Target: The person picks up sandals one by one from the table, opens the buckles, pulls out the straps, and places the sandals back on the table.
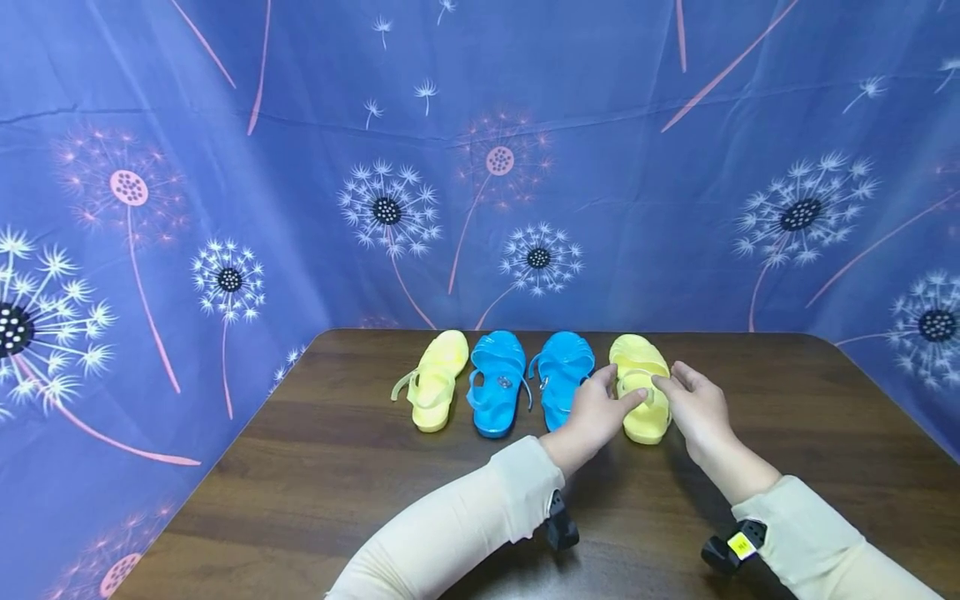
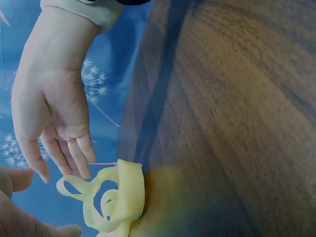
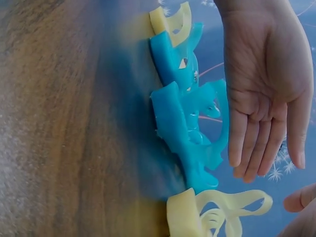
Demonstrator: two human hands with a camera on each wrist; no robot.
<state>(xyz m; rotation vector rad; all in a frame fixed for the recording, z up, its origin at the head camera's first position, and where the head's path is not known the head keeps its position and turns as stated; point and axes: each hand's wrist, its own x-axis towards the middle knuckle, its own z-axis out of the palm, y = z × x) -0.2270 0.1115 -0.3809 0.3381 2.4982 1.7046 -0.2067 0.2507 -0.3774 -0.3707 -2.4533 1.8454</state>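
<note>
Over the yellow sandal (image 1: 645,417) at the right end of a row, my two hands face each other. My left hand (image 1: 596,412) is on its left side, fingers extended and overlapping the nearer blue sandal (image 1: 558,392) in the head view. On the sandal's other side, my right hand (image 1: 699,408) holds its fingers loosely straight, palm turned inward. Neither hand grips anything. In the left wrist view, the yellow sandal (image 2: 131,190) shows its sole edge and looped straps below my right hand's fingertips. The right wrist view shows my left hand (image 3: 264,84) beside the blue sandals.
Another blue sandal (image 1: 495,417) and a second yellow sandal (image 1: 432,392) continue the row leftward. All stand near the far edge of the brown wooden table (image 1: 337,467). A blue dandelion-print cloth (image 1: 637,267) hangs behind and along the sides.
</note>
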